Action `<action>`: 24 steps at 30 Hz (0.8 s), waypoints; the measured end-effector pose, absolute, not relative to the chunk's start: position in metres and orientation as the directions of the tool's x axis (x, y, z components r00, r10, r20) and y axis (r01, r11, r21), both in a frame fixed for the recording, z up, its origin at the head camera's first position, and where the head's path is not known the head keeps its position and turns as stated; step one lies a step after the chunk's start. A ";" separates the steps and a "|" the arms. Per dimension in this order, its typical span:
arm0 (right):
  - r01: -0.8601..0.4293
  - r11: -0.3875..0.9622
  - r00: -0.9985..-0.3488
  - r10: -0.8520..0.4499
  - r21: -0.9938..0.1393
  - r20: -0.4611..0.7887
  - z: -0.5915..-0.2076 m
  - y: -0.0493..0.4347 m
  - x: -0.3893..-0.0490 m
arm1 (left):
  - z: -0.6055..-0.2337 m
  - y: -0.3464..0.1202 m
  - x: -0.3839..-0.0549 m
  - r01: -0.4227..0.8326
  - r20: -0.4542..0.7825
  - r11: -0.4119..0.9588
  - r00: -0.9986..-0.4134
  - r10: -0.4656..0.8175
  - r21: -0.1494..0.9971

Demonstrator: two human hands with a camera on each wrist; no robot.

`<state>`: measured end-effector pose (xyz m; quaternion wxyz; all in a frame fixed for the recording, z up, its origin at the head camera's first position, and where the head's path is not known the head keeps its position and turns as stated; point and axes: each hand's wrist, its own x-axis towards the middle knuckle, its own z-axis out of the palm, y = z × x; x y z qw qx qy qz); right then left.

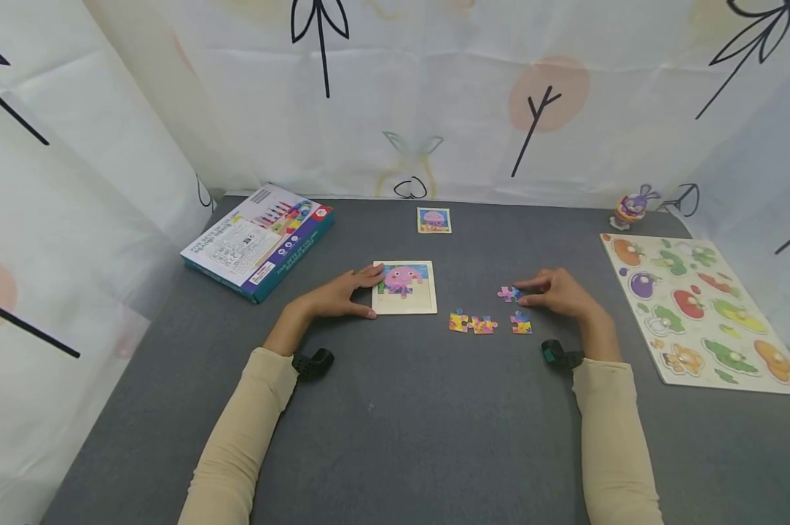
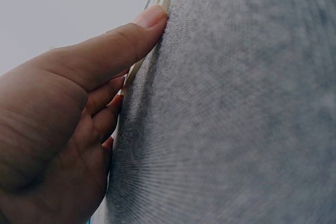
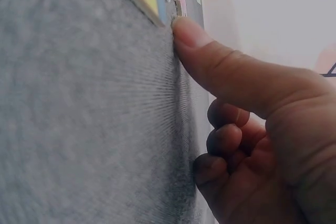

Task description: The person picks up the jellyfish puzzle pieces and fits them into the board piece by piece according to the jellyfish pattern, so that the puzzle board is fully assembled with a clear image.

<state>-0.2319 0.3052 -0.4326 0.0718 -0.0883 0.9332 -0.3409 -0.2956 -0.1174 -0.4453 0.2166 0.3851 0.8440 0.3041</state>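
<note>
In the head view my left hand (image 1: 342,293) rests against the left edge of a small wooden puzzle board (image 1: 424,300), fingers at its upper left and thumb near the lower corner. Part of a pink octopus picture (image 1: 401,278) fills the board; its right and lower parts are bare wood. The left thumb (image 2: 149,22) presses on the board's rim in the left wrist view. To the right, thumb and index finger of my right hand (image 1: 555,293) pinch a pink and blue puzzle piece (image 1: 505,293) low over the table. Several loose pieces (image 1: 483,325) lie just in front of it.
A small octopus picture card (image 1: 433,220) lies behind the board. At the back left is a flat puzzle box (image 1: 257,240). A large vegetable puzzle board (image 1: 703,313) covers the right side, with a small purple figurine (image 1: 633,206) behind it. Patterned cloth (image 1: 434,95) hangs at the table's back edge.
</note>
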 end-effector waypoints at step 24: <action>-0.185 0.773 -0.975 -0.224 -0.608 0.012 -0.433 0.296 -0.234 | -0.447 -0.118 -0.296 0.529 -0.133 0.523 -0.608 0.783 0.668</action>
